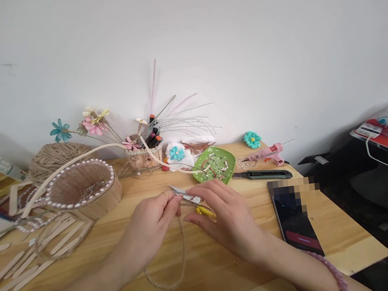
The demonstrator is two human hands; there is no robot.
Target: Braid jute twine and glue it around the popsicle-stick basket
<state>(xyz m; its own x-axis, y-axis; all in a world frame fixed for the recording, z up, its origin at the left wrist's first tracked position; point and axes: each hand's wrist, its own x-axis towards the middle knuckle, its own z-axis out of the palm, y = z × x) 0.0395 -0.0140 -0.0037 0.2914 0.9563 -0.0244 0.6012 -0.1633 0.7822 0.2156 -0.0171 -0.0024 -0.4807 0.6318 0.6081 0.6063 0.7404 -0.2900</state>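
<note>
Close to the table's middle, my left hand [156,211] has its thumb and forefinger pinched on a thin twine [184,250]. The twine hangs below the fingertips in a loop down to the tabletop. Just right of it, my right hand [225,212] is arched with thumb and fingers apart. Behind that gap show scissors [190,198] with metal blades and yellow handles, partly covered by the fingers. Whether the right fingers touch the scissors I cannot make out. A green dish [212,151] of small beads stands just beyond the hands.
A pearl-edged wooden basket [103,197], wooden sticks [36,273] and a twine ball [59,155] occupy the left. Behind are a holder [146,158] with pens and flowers. To the right lie a utility knife [268,174], pink glue gun [273,153] and phone [296,227].
</note>
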